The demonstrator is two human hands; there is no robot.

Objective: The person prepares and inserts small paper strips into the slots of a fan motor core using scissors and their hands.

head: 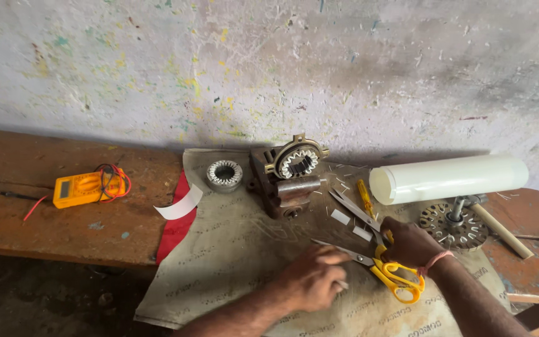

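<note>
Paint-flecked wall standing behind a worn wooden worktop (63,231) draped with grey insulation sheet (232,256).

1. Right hand (410,243): clenching the yellow-handled scissors (389,274), blades lying open, pointing left.
2. Left hand (310,278): pinching a small white strip (342,284) near the blades.
3. Cut white pieces (350,224) lying beside the scissors; white roll (450,179) resting behind.
4. Stator core (224,175), geared housing (296,162), rotor plate (453,226), yellow multimeter (85,187) sitting well apart.

Judgement: cutting cleanly is calling for holding the strip taut, feeding it deep between the blades, keeping fingertips outside their path.
</note>
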